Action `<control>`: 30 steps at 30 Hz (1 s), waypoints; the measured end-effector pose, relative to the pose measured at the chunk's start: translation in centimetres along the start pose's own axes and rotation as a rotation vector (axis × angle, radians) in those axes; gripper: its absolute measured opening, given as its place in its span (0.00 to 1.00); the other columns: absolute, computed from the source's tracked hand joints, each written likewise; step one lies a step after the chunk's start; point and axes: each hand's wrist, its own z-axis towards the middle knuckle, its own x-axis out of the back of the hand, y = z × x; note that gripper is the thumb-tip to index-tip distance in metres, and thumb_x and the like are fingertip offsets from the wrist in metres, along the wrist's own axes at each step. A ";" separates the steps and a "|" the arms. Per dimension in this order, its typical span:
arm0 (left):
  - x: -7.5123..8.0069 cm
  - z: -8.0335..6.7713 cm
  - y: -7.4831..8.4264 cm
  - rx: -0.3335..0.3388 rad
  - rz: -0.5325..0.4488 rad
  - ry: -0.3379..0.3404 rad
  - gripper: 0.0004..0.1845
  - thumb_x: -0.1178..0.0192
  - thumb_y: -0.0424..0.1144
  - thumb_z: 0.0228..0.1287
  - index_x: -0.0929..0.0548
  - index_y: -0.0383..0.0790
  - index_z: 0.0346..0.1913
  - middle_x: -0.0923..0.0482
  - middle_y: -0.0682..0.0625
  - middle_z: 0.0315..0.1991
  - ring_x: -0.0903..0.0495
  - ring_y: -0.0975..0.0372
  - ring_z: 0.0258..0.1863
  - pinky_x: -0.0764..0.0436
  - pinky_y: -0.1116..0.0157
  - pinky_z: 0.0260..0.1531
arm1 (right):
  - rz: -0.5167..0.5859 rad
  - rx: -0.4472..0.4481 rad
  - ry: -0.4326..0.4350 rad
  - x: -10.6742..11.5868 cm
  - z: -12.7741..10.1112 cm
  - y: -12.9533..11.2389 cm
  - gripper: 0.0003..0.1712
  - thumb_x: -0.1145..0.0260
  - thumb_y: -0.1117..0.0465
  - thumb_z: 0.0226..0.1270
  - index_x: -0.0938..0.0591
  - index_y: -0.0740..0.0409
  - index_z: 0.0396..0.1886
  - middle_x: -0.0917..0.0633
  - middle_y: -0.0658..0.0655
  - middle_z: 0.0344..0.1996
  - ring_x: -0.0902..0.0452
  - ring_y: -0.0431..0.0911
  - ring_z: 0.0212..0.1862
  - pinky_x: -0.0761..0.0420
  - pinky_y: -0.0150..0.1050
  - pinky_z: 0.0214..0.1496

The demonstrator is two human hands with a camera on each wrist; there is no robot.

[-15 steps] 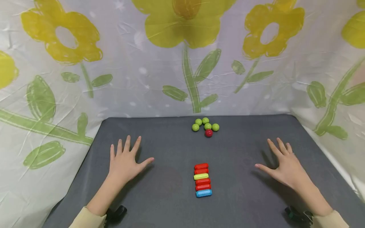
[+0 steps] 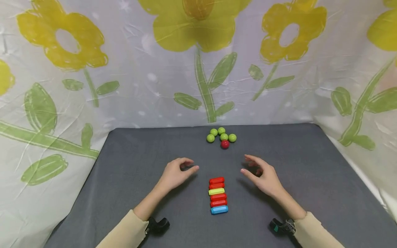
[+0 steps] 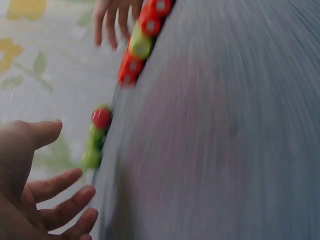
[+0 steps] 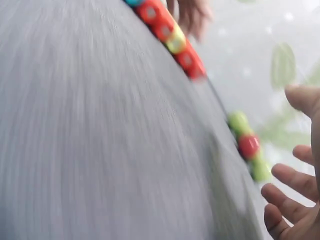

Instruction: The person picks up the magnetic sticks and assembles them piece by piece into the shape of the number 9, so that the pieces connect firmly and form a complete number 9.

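A stack-like row of capsule blocks (image 2: 218,195) lies on the grey table (image 2: 130,165): several red ones, one yellow-green and a blue one at the near end. A cluster of green balls (image 2: 221,134) with one red ball (image 2: 224,144) sits near the far edge. My left hand (image 2: 178,173) hovers just left of the row, fingers loosely curled, holding nothing. My right hand (image 2: 260,175) hovers just right of it, likewise empty. The wrist views are blurred: the blocks (image 3: 142,42) (image 4: 170,35) and balls (image 3: 97,137) (image 4: 248,146) show beyond each hand's fingers (image 3: 60,200) (image 4: 287,200).
A white cloth with yellow flowers (image 2: 198,62) hangs behind and at both sides of the table. Bare grey surface stretches left and right of the hands.
Both hands have moved inward from the table's sides toward the block row, and their spread fingers have curled loosely. Blocks and balls have not moved.
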 end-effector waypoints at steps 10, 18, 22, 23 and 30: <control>-4.6 1.3 1.4 -0.183 -0.184 -0.194 0.11 0.28 0.46 0.71 0.07 0.49 0.51 0.11 0.60 0.40 0.18 0.66 0.40 0.19 0.65 0.45 | 0.110 0.134 -0.220 -4.8 1.9 -1.7 0.15 0.24 0.57 0.72 0.10 0.53 0.56 0.09 0.46 0.46 0.19 0.38 0.40 0.19 0.35 0.41; -4.7 0.9 0.7 -0.287 -0.133 -0.241 0.09 0.25 0.44 0.68 0.06 0.51 0.48 0.11 0.62 0.42 0.17 0.67 0.44 0.19 0.62 0.50 | 0.084 0.223 -0.202 -5.3 1.0 -1.0 0.13 0.20 0.65 0.65 0.07 0.52 0.48 0.08 0.46 0.43 0.17 0.40 0.41 0.16 0.37 0.44; -4.5 0.8 0.7 -0.295 -0.130 -0.251 0.08 0.25 0.44 0.68 0.06 0.52 0.48 0.10 0.62 0.43 0.17 0.66 0.45 0.19 0.62 0.50 | 0.094 0.201 -0.213 -5.3 0.9 -1.0 0.13 0.20 0.65 0.65 0.06 0.51 0.48 0.08 0.46 0.43 0.17 0.39 0.41 0.16 0.36 0.42; -4.5 0.8 0.7 -0.294 -0.130 -0.250 0.08 0.25 0.43 0.68 0.06 0.51 0.48 0.10 0.61 0.43 0.17 0.66 0.45 0.19 0.62 0.50 | 0.094 0.197 -0.215 -5.3 0.9 -1.1 0.13 0.20 0.64 0.65 0.06 0.51 0.48 0.08 0.46 0.43 0.17 0.39 0.41 0.16 0.36 0.42; -4.6 1.3 0.7 -0.297 -0.129 -0.218 0.07 0.25 0.43 0.68 0.05 0.51 0.47 0.10 0.60 0.42 0.17 0.67 0.42 0.18 0.64 0.46 | 0.073 0.208 -0.178 -5.3 1.3 -1.1 0.12 0.19 0.65 0.64 0.06 0.51 0.47 0.08 0.47 0.42 0.18 0.37 0.38 0.17 0.35 0.41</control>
